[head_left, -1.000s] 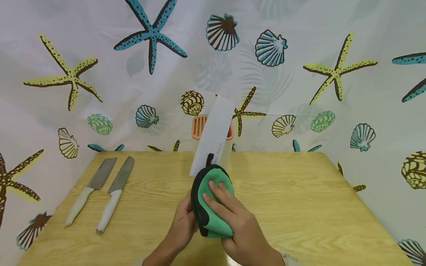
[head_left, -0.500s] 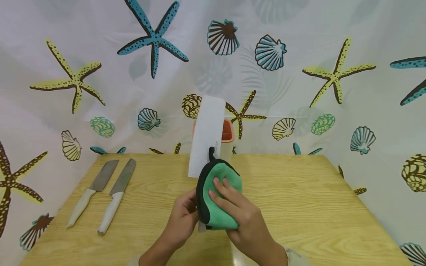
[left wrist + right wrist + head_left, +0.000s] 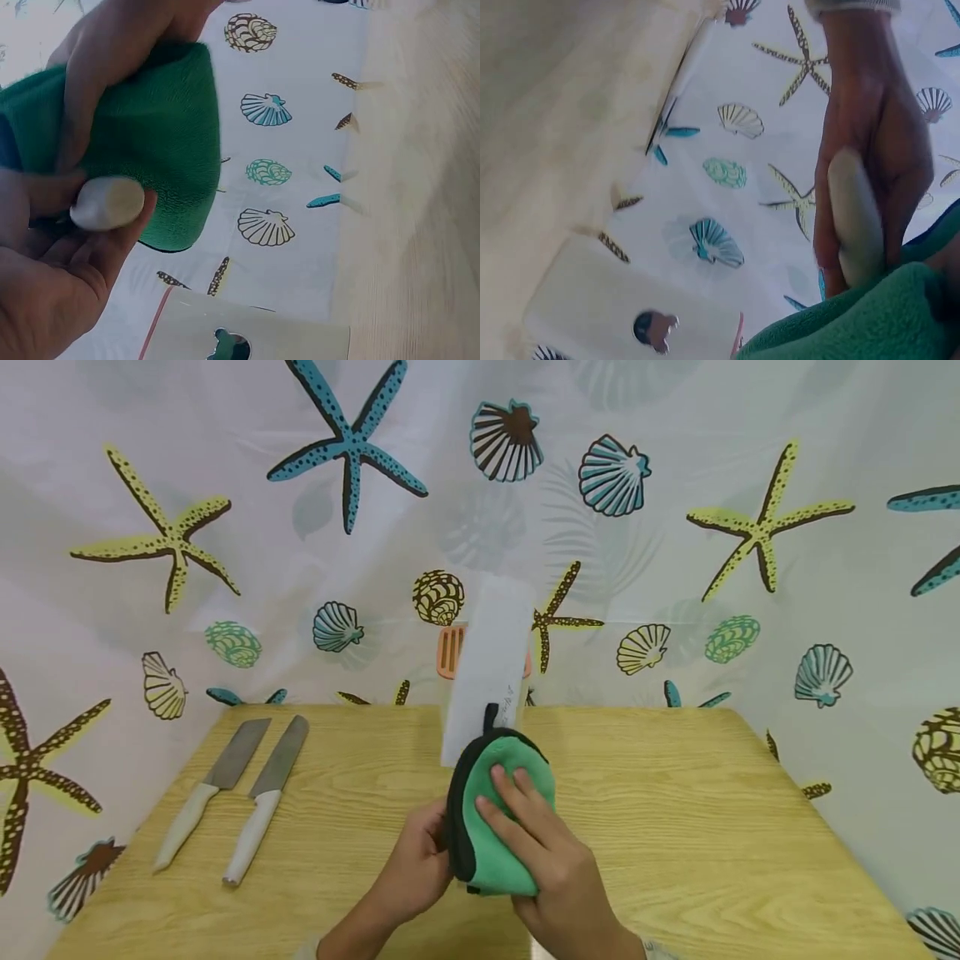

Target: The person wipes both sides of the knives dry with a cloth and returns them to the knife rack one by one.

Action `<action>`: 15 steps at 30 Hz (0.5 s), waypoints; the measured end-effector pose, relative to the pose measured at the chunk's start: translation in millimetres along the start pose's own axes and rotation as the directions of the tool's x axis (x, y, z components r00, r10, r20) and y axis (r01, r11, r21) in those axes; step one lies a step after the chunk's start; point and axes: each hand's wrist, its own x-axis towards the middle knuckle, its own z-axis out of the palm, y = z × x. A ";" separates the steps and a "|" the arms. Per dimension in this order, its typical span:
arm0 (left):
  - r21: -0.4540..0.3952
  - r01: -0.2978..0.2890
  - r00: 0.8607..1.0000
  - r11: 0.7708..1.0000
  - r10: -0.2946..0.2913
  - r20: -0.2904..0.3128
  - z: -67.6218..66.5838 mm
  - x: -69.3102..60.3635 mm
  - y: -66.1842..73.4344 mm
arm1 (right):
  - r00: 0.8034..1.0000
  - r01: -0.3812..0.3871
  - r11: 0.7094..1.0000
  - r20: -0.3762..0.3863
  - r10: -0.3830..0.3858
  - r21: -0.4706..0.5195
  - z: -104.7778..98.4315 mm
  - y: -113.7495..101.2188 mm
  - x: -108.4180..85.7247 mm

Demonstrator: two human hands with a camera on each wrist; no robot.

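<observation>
My left hand (image 3: 423, 864) grips the pale handle (image 3: 109, 204) of a knife, whose end shows between the fingers. The knife's broad, bright blade (image 3: 489, 647) points away from me and tilts up, with small writing along it. A green cloth (image 3: 506, 835) with black edging and a black loop is folded over the lower blade. My right hand (image 3: 558, 872) holds the cloth, fingers pressed into its near face. In the left wrist view, the right thumb (image 3: 81, 112) lies on its other side. The cloth hides the blade's lower part.
Two knives with white handles, one broad-bladed (image 3: 238, 750) and one round-tipped (image 3: 279, 760), lie on the left of the wooden table (image 3: 675, 827). Behind the blade stands a cream holder (image 3: 607, 300) with an orange slotted top (image 3: 450, 652). A shell-and-starfish curtain (image 3: 660, 427) surrounds the table.
Both hands, the cloth and the knife have shifted slightly right in the head view. The blade swung left, then back right, while both hands kept their hold. The two lying knives stay put.
</observation>
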 end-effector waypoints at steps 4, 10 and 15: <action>0.081 0.067 0.994 0.994 -0.074 0.085 7.5 -2.9 0.8 | 0.997 -0.065 0.996 -0.043 0.063 -0.063 -4.7 10.8 10.8; 0.098 0.182 0.968 0.978 -0.196 0.156 16.4 -7.6 3.3 | 0.993 -0.082 0.986 -0.091 0.069 -0.148 -17.7 27.3 37.4; 0.086 0.202 0.958 0.976 -0.215 0.188 19.5 -9.5 3.5 | 0.989 -0.104 0.974 -0.124 0.080 -0.200 -27.4 43.1 62.6</action>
